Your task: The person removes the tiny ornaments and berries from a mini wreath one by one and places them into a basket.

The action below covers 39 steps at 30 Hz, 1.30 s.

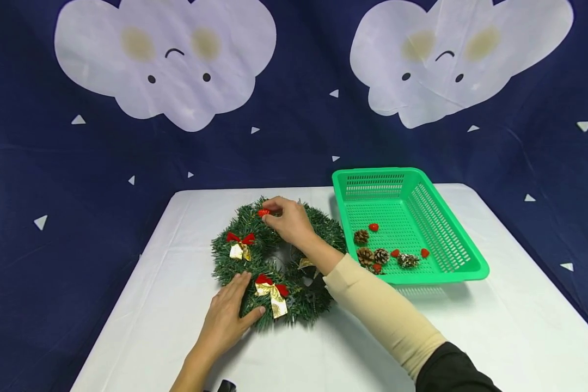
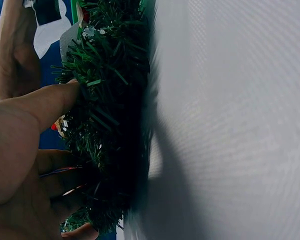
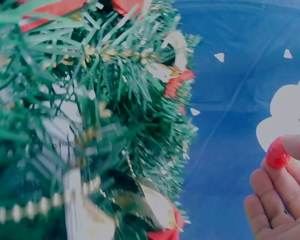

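A green artificial wreath (image 1: 225,264) lies on the white table, with red-and-gold bows (image 1: 271,294) on it. At the wreath's far side my right hand (image 1: 290,220) pinches a small red berry ornament (image 3: 278,154) between thumb and fingertips, just above the greenery. My left hand (image 1: 227,313) rests against the near left edge of the wreath, its fingers fairly straight and its thumb (image 2: 57,100) spread apart on the needles. Part of the wreath's right side is hidden under the right forearm.
To the right of the wreath stands a green plastic basket (image 1: 463,253). Inside are several pine cones (image 1: 381,256) and red berry ornaments (image 1: 424,253). A dark blue cloth (image 1: 294,147) with white clouds hangs behind the table (image 1: 142,316). A small black object (image 1: 227,386) shows at the bottom edge.
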Motion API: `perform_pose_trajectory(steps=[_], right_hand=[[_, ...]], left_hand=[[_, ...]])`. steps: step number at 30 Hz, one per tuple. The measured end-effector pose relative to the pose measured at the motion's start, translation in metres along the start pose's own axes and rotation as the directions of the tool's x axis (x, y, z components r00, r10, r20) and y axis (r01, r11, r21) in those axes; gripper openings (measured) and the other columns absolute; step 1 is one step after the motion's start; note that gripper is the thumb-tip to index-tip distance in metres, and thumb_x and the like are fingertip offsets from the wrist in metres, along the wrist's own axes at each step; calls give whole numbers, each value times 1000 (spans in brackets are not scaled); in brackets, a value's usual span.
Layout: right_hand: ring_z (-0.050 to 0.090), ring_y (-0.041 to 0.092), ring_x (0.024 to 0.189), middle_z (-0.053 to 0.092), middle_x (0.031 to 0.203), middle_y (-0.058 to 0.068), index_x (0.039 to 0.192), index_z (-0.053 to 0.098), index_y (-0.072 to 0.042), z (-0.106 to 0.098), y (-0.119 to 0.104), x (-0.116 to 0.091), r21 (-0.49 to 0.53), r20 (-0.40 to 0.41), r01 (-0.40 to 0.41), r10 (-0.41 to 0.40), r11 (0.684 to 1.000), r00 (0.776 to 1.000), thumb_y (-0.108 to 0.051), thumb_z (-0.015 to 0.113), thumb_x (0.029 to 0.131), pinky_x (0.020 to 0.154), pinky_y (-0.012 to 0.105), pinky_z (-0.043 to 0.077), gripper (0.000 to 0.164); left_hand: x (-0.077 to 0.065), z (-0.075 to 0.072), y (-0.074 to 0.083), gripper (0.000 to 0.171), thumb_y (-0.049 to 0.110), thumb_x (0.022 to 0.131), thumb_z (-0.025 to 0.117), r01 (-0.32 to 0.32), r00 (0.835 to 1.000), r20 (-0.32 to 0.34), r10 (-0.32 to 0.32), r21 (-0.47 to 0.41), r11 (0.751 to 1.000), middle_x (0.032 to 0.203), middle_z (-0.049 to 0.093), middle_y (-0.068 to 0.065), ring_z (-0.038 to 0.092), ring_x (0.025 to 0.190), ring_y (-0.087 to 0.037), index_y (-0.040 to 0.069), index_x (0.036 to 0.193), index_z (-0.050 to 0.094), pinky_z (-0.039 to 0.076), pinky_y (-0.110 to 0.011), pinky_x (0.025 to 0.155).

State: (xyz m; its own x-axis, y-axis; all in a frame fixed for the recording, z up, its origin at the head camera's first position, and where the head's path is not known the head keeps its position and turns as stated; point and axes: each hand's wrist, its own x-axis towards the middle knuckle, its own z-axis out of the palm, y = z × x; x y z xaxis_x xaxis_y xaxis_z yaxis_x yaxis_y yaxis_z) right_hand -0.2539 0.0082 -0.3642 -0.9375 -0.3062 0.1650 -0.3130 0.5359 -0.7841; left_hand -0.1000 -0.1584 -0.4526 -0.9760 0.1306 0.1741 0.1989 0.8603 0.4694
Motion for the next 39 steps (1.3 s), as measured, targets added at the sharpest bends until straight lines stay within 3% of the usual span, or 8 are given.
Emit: perform_pose_trajectory(steps=[6,10,19,30,35,39], right_hand=[[64,21,106,68,117,-1,117,64,-20,-18,2,-12,6,-49,-4,5,1000,999,-24,66,89,76,36,53,29],[62,21,110,69,116,-2,116,65,-22,-28,6,-21,9,-60,-17,17,1000,998,-26,67,88,81,37,53,28],[62,28,110,69,115,4,116,65,-18,-50,19,-42,22,-122,22,-20,999,992,-23,67,87,84,44,52,28],[59,25,115,68,118,3,117,65,-20,-79,39,-68,31,-184,-66,70,997,980,-25,68,86,90,47,49,31],[62,25,108,69,117,2,117,64,-22,-86,49,-80,-19,-214,-61,56,998,975,-26,69,86,77,37,48,32],[63,21,93,70,114,2,117,65,-20,-91,55,-88,-45,-245,-43,30,998,969,-25,69,86,63,29,44,32]], left_hand=[[0,0,0,79,43,82,69,0,1000,-4,0,-3,1000,149,39,-16,35,139,-34,8,145,37,29,-58,110],[-1,1,0,79,43,82,68,-3,1000,-6,3,-6,1000,149,39,-16,35,139,-34,8,145,36,28,-57,111],[0,1,0,79,43,83,68,3,1000,4,-3,-9,1000,150,37,-17,35,139,-35,8,146,36,27,-58,111],[0,0,0,79,43,83,68,-4,1000,1,4,0,1000,149,39,-17,36,138,-35,7,145,36,28,-58,111],[0,1,0,79,43,83,68,-4,1000,5,4,1,1000,149,39,-16,35,139,-35,7,145,36,27,-58,111],[0,1,1,79,42,83,68,-4,1000,4,4,-1,1000,149,39,-16,35,139,-36,7,145,36,27,-58,111]])
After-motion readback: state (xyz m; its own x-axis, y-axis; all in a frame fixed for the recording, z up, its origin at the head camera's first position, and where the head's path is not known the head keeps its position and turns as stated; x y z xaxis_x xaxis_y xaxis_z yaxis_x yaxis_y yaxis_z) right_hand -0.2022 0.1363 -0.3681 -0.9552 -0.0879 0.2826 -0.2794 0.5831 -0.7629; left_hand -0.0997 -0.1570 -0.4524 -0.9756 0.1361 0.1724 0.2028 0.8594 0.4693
